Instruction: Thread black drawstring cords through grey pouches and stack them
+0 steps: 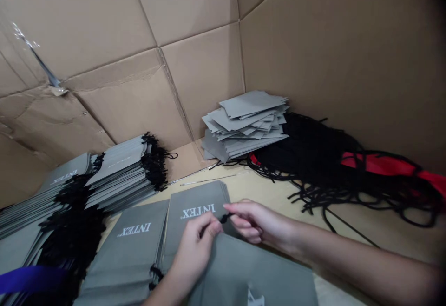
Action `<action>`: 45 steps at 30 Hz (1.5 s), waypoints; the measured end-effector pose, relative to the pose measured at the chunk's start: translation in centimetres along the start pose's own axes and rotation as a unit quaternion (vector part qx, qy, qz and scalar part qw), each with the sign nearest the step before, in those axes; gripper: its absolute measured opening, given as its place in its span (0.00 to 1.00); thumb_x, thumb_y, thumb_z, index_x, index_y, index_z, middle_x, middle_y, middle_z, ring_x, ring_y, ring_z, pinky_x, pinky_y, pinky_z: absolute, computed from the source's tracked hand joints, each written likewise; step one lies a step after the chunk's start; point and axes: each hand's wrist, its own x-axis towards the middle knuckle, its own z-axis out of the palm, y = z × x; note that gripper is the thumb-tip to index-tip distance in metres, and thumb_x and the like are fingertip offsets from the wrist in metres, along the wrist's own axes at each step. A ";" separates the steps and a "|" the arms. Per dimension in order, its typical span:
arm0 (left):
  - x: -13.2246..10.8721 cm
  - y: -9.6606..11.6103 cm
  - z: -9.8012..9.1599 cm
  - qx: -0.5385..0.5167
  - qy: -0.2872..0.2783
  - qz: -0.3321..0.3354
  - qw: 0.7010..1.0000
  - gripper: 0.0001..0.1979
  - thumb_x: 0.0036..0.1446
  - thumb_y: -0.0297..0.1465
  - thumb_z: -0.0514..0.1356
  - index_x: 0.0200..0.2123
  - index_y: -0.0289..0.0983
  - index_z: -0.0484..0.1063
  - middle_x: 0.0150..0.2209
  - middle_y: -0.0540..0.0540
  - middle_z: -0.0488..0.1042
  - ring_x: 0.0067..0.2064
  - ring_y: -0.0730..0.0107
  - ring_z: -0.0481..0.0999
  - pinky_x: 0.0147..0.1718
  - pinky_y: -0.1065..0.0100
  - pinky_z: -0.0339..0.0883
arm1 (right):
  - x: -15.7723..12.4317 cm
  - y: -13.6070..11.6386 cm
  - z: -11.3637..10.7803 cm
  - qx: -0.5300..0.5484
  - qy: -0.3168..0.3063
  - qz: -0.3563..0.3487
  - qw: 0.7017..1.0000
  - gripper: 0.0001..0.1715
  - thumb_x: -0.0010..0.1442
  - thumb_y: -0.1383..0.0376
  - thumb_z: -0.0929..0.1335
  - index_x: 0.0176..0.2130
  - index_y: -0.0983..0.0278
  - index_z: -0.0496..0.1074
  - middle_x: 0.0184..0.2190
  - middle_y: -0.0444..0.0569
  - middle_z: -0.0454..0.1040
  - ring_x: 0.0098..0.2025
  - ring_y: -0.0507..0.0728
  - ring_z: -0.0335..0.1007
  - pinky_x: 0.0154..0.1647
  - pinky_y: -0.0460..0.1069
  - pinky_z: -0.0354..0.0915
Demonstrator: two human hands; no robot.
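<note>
A grey fabric pouch (195, 208) printed INTEX lies on top of a short stack in front of me. My left hand (193, 250) and my right hand (251, 221) meet over its right edge. Both pinch a thin black drawstring (226, 217) between thumb and fingers. A second grey INTEX pouch (134, 245) lies to the left of it. Another grey pouch (251, 278) sits under my wrists at the bottom.
Tall stacks of grey pouches with black cords (121, 171) fill the left side. A loose pile of grey pouches (247, 122) sits at the back. A heap of black cords (324, 166) with red fabric (383, 164) lies right. Cardboard walls (195, 59) surround the wooden table (365, 231).
</note>
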 end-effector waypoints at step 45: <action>0.9 -1.4 -0.9 -0.268 -0.095 -0.142 0.948 0.20 0.43 0.46 0.63 0.26 0.33 0.72 0.19 0.53 0.65 0.21 0.78 0.60 0.22 0.76 0.51 | 2.2 1.2 -2.6 -0.162 -0.056 -0.105 0.980 0.28 0.58 0.43 0.57 0.28 0.65 0.61 0.15 0.35 0.55 0.15 0.45 0.43 0.14 0.41 0.44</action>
